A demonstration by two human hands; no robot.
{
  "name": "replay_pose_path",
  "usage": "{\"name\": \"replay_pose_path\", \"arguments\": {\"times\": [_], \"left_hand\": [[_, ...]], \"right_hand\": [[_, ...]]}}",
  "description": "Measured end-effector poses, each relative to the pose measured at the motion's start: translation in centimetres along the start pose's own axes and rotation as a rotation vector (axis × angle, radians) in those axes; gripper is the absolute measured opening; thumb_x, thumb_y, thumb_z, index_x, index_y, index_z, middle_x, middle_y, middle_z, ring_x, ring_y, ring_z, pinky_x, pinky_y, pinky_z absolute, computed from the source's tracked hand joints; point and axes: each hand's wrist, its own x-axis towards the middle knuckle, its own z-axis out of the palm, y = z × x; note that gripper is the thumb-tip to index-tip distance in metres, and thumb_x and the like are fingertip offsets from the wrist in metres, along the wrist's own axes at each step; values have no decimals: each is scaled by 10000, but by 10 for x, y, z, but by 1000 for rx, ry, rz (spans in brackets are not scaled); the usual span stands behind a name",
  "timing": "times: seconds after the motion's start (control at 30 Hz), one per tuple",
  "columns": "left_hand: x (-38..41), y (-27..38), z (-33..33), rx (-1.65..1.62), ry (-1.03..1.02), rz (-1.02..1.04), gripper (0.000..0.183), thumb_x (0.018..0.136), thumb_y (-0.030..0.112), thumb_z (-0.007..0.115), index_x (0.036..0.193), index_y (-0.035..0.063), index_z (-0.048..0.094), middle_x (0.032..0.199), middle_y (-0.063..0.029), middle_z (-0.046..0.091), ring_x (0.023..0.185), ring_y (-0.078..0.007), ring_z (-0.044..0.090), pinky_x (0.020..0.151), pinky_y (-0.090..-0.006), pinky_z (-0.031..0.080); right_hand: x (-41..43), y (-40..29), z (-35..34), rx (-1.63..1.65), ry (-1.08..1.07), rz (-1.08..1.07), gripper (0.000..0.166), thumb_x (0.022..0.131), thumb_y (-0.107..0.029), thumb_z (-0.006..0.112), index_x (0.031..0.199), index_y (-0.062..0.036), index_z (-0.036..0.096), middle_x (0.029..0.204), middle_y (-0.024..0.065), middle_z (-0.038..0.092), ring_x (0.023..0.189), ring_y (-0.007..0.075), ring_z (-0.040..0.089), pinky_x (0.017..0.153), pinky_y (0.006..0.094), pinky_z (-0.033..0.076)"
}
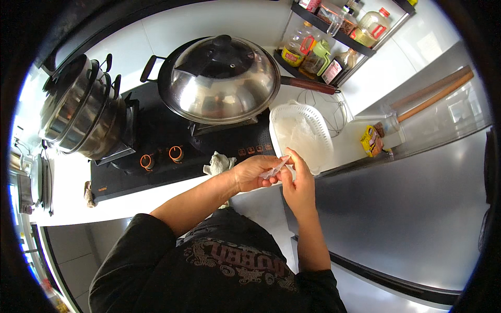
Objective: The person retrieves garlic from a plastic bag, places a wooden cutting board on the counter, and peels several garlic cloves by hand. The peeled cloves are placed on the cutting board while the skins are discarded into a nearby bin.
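Observation:
A crumpled, thin translucent plastic film point(274, 170) is held between my two hands in front of the counter edge. My left hand point(254, 172) grips it between thumb and fingers, palm turned up. The fingertips of my right hand point(298, 182) pinch its upper end. Just beyond my hands stands a white plastic colander basket point(327, 143), with a translucent plastic bag or film point(297, 133) inside. A crumpled pale cloth point(219, 163) lies at the front edge of the black hob, left of my left hand.
A lidded wok point(231, 92) sits on the hob point(164, 129), its wooden handle point(313, 85) pointing right. Stacked steel pots point(84, 113) occupy the left burner. Bottles fill a corner rack point(328, 25). Right are a yellow packet point(371, 141) and a grey refrigerator point(391, 219).

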Motion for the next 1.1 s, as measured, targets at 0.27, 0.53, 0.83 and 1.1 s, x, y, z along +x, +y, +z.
{"name": "replay_pose_path", "arguments": {"times": [0.27,0.53,0.83,1.1], "left_hand": [[-1,9,-18,7,152,19,267,887,310,472,1007,91,567,780,16,556,636,-62,520,477,-184,405],[9,15,6,379,116,-7,590,878,518,342,1159,13,459,1064,-121,533,868,-217,573,643,-329,517],[17,20,41,1296,240,361,243,859,214,513,864,-10,607,656,-131,618,579,-210,624,551,-313,499],[30,-2,61,-6,0,299,184,872,190,520,838,30,603,728,-18,602,552,-98,516,490,-221,409]], "right_hand": [[20,-18,24,-127,-12,-124,562,735,-80,551,1247,29,347,1047,204,529,954,337,511,842,410,394],[29,4,10,-431,102,-137,275,763,-26,513,1037,-31,493,861,147,565,792,309,570,665,384,467],[34,8,-62,-584,-355,-91,208,817,-180,504,669,-36,526,624,137,591,594,348,574,550,423,447],[36,30,-92,856,-485,70,336,890,-197,475,599,-28,472,568,22,479,459,72,413,431,211,316]]}}
